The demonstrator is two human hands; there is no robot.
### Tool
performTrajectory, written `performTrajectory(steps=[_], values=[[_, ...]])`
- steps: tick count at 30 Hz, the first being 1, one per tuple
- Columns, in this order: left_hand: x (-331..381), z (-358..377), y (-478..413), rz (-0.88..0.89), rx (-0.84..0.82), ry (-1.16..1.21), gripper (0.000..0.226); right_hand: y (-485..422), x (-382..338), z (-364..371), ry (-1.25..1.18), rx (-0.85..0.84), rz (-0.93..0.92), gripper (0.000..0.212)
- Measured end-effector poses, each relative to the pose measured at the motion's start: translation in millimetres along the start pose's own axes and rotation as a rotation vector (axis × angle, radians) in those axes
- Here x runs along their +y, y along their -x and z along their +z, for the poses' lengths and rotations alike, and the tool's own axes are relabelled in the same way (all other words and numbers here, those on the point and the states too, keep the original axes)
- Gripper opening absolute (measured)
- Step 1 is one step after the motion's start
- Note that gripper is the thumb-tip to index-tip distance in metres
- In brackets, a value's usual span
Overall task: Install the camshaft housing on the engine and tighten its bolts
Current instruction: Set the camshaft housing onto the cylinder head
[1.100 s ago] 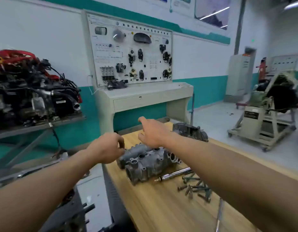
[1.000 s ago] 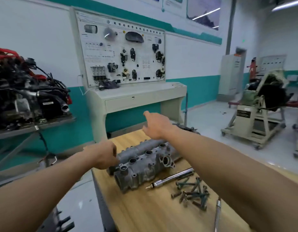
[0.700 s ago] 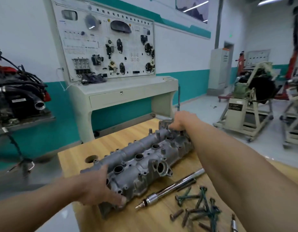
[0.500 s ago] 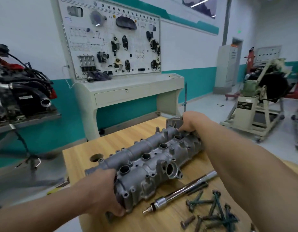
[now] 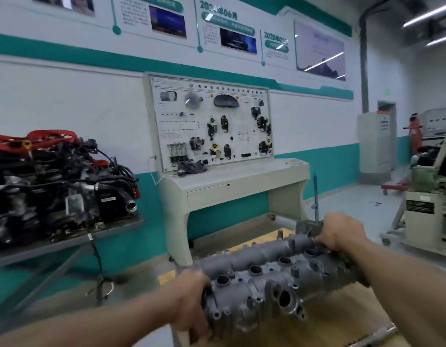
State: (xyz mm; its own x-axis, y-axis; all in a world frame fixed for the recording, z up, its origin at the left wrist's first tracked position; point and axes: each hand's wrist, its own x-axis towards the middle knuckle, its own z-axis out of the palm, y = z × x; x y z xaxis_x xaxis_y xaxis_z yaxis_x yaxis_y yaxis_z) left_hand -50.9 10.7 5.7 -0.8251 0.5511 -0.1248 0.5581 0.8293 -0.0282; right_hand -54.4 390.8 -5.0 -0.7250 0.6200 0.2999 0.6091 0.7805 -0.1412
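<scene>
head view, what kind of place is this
Probably an automotive training workshop: a display board of car components against the wall, a wired-up engine at the left, and a camshaft housing held above a wooden bench.

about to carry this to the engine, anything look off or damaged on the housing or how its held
Nothing stands out. The left hand grips the near end of the camshaft housing and the right hand the far end. No cracks or breaks show, though blur hides fine damage.
</scene>
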Motion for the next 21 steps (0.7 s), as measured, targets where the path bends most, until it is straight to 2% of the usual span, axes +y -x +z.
performTrajectory(steps=[2, 7, 12, 16, 21], values=[[-12, -26, 24, 0.015, -0.018, 0.096, 0.044, 12, -14, -42, -0.013, 0.045, -0.005, 0.038], [-53, -106, 120, 0.001, 0.154, 0.119, 0.067, 64, -60, -162, -0.005, 0.123, -0.074, 0.054], [-96, -144, 258, 0.002, 0.203, 0.144, 0.062, 144, -107, -250, -0.047, 0.202, -0.213, 0.062], [-130, -134, 361, -0.060, 0.260, 0.123, 0.069, 208, -152, -274, -0.059, 0.186, -0.355, 0.063], [-165, -88, 448, -0.192, 0.204, 0.140, 0.075, 295, -208, -251, -0.130, 0.130, -0.452, 0.061]])
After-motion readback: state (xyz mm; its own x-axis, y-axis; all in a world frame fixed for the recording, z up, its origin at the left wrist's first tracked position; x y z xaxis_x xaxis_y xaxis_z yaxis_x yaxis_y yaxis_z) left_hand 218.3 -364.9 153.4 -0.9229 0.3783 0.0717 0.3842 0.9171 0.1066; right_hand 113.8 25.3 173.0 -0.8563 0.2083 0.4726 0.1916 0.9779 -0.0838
